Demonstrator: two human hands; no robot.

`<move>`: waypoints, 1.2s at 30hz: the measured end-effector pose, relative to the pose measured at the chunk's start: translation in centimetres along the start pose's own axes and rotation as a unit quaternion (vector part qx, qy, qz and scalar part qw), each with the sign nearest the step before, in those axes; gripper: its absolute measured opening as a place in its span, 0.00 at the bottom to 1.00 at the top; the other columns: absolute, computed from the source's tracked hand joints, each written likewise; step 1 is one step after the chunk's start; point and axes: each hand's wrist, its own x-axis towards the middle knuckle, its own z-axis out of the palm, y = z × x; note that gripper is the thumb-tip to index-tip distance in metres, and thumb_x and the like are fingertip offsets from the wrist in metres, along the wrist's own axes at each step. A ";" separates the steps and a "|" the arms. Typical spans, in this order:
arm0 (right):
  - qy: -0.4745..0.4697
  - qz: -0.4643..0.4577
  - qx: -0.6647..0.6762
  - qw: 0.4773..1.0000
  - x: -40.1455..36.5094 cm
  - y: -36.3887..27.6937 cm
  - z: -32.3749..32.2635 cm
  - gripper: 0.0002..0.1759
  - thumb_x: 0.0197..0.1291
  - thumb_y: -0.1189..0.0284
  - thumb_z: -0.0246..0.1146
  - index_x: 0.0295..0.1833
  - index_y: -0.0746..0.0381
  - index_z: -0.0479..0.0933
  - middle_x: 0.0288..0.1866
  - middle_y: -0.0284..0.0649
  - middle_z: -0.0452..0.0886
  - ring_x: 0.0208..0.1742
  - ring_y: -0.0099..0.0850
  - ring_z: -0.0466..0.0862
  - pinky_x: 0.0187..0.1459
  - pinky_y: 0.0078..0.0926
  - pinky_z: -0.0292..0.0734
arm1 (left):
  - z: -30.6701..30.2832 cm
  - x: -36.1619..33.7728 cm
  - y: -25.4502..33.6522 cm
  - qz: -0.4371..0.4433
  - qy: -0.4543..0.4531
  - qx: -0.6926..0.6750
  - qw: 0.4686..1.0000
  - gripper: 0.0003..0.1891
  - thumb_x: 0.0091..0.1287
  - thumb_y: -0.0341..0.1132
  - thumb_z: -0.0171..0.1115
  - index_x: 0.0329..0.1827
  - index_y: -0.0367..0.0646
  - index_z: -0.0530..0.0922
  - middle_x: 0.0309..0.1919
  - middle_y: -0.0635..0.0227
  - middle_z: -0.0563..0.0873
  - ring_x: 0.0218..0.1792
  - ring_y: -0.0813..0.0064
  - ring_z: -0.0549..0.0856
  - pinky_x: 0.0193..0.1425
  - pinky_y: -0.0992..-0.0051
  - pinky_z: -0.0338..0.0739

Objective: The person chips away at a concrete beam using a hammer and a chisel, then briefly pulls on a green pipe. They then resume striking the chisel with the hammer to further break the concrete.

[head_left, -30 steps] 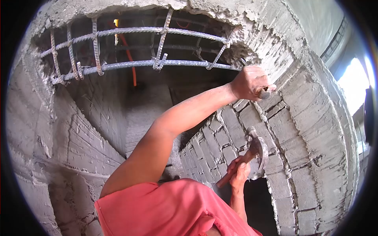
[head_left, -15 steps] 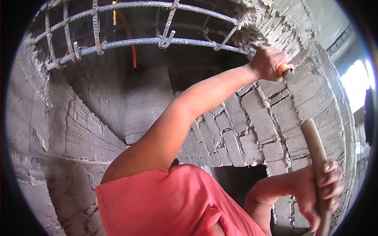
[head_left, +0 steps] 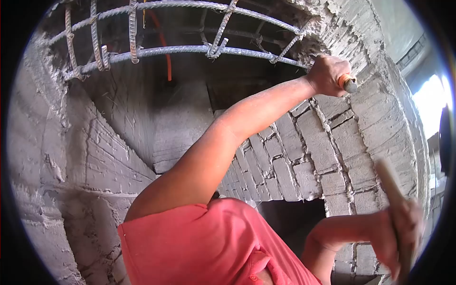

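Note:
My left hand (head_left: 328, 76) is stretched up to the broken concrete edge and closed round a chisel (head_left: 350, 85). The chisel has an orange band below its blunt metal end, which faces me; its tip is hidden behind the hand, towards the rough concrete (head_left: 327, 35). Low on the right, my right hand (head_left: 403, 232) is wrapped round the pale wooden handle of a hammer (head_left: 388, 178). Motion blurs this hand and the handle. The handle's free end points up and left, and the hammer's head is out of view.
Ribbed steel bars (head_left: 175, 51) cross the opening at the top, tied by short cross bars. An orange-red conduit (head_left: 168, 66) hangs behind them. Brickwork with rough mortar joints (head_left: 311, 137) lies below my left hand, and a plastered wall (head_left: 38, 128) stands on the left.
My right hand and the hammer have shifted slightly right and down, and are more blurred. My left hand keeps its grip on the chisel at the concrete. The whole view has shifted slightly.

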 end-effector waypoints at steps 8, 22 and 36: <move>-0.118 0.583 0.043 0.803 -20.6 5.2 4.5 0.37 0.72 0.34 0.48 0.47 0.62 0.72 0.22 0.36 0.73 0.20 0.27 0.72 0.21 0.26 0.67 | 0.1 0.4 -0.9 0.017 -0.017 0.014 1.000 0.13 0.44 0.35 0.72 0.25 0.48 0.72 0.19 0.63 0.78 0.20 0.59 0.81 0.25 0.64 0.75; 0.178 0.040 0.084 0.980 -14.3 4.9 -1.3 0.14 0.74 0.65 0.55 0.34 0.60 0.72 0.29 0.31 0.74 0.30 0.21 0.74 0.30 0.20 0.72 | 0.7 0.2 -0.5 0.007 0.000 0.030 1.000 0.10 0.48 0.35 0.70 0.26 0.50 0.75 0.18 0.65 0.79 0.21 0.60 0.83 0.25 0.64 0.77; 0.404 -0.143 0.327 0.842 1.1 -1.0 -11.2 0.33 0.58 0.27 0.57 0.23 0.46 0.73 0.15 0.24 0.70 0.21 0.18 0.74 0.31 0.20 0.71 | 1.6 0.3 -0.8 -0.001 -0.022 0.061 0.998 0.11 0.52 0.40 0.71 0.26 0.50 0.75 0.17 0.62 0.79 0.20 0.56 0.84 0.24 0.62 0.77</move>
